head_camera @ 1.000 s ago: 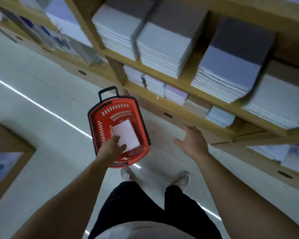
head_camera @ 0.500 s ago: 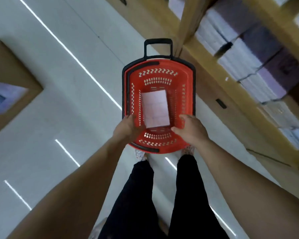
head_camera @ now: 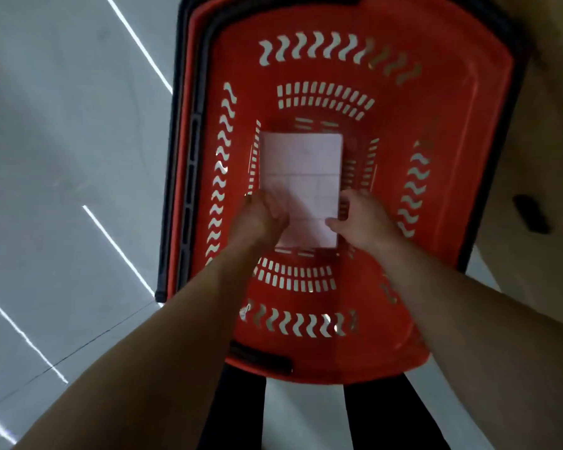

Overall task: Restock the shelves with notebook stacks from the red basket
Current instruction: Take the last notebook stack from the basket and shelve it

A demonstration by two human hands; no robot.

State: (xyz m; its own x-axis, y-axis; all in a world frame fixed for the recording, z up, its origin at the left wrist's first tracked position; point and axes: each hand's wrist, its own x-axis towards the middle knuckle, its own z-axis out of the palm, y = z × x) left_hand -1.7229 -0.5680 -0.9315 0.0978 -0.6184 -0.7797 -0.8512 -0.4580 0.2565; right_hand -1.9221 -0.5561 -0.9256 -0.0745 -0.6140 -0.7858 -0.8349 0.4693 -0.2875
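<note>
Here, on the far left, the pale grey glossy floor (head_camera: 62, 157) carries bright strips of reflected light and plays no part in the lift. Next comes the red perforated plastic basket (head_camera: 452, 190), standing on that floor with its black rim along the left side.

Inside it, the left hand (head_camera: 260, 219) has its fingers (head_camera: 273, 206) curled over the left long edge of the pale pink rectangular notebook stack (head_camera: 301, 164). The stack lies flat on the basket bottom, about the middle. The right hand (head_camera: 363, 219) meets the opposite long edge, thumb laid on the top cover and the other fingers down the side. Whether they reach beneath the stack is hidden.

The step in hand looks like taking hold of the stack to raise it. Both hands sit at the near end, so the far half would likely sag or fan open if lifted this way. It would go better with each hand slid towards the middle of its edge, fingertips worked under the lowest notebook and both sides squeezed evenly. The stack should then come straight up and level until it is above the sloping walls.

The light wooden shelf unit (head_camera: 540, 125) stands just beside the basket on the right, so the carry should turn that way.
</note>
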